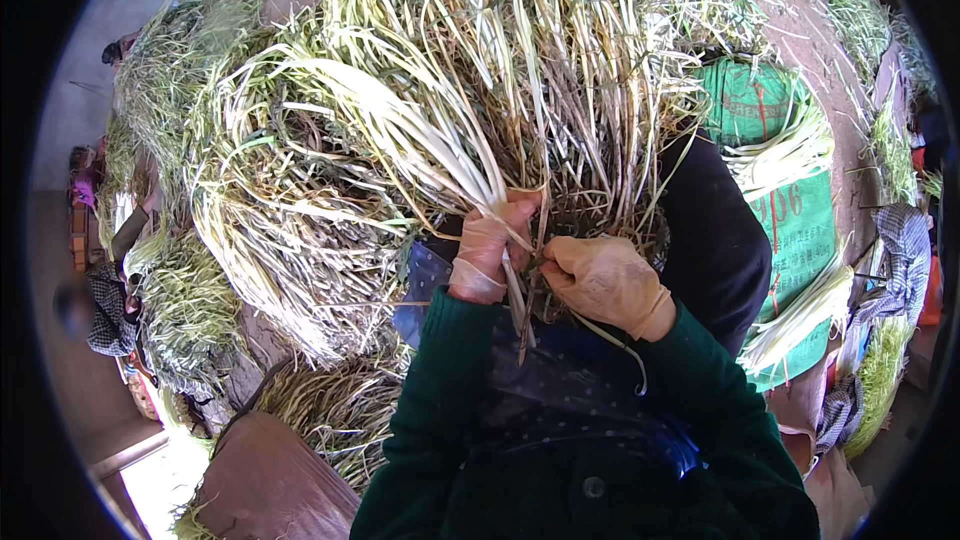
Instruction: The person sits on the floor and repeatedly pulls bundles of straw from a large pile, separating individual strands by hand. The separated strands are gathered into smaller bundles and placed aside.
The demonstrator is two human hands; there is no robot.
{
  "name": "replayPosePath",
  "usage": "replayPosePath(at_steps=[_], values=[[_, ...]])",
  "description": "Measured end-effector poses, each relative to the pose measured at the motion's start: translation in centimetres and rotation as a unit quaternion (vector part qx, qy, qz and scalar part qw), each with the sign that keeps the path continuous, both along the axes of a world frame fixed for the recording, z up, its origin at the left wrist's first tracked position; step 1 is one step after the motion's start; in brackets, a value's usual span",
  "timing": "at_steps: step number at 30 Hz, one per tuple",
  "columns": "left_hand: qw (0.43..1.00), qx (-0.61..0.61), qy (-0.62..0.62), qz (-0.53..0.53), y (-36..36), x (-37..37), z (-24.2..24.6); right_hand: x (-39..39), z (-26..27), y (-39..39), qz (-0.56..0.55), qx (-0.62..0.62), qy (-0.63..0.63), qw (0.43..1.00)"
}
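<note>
My left hand [486,251], in a thin translucent glove, is closed around the lower stems of a bundle of pale, long-leaved stalks [420,131]. The leafy ends fan up and to the left, and the root ends point down over my lap. Close beside it on the right, my right hand [600,277], in a yellowish glove, pinches brown, withered strands at the bundle's base. One loose pale stalk [619,341] hangs below the right hand. A large heap of the same stalks [555,82], with dry brown leaves among them, lies just beyond both hands.
Another mass of stalks [307,270] lies at the left. Cleaned pale bundles [799,311] rest on a green woven sack [799,240] at the right. A brown cloth-like cover [277,480] is at the lower left. Other people [112,307] sit among more stalks at both sides.
</note>
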State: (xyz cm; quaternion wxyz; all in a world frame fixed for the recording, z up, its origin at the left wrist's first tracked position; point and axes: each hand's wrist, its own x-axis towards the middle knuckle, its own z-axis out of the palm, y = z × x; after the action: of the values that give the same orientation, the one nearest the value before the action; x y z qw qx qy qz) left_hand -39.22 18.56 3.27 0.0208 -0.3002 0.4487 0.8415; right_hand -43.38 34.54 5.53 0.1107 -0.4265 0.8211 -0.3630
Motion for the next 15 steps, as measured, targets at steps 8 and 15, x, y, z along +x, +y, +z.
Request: replayPosePath(at_steps=[8, 15], values=[[0.997, -0.074, 0.002, -0.008, -0.4, -0.4, 0.1, 4.5, -1.1, 2.6, 0.153, 0.038, -0.022, 0.987], [0.997, -0.064, 0.040, 0.018, -3.0, 0.4, 0.1, 1.7, -0.1, 6.4, 0.241, 0.028, -0.182, 0.953]])
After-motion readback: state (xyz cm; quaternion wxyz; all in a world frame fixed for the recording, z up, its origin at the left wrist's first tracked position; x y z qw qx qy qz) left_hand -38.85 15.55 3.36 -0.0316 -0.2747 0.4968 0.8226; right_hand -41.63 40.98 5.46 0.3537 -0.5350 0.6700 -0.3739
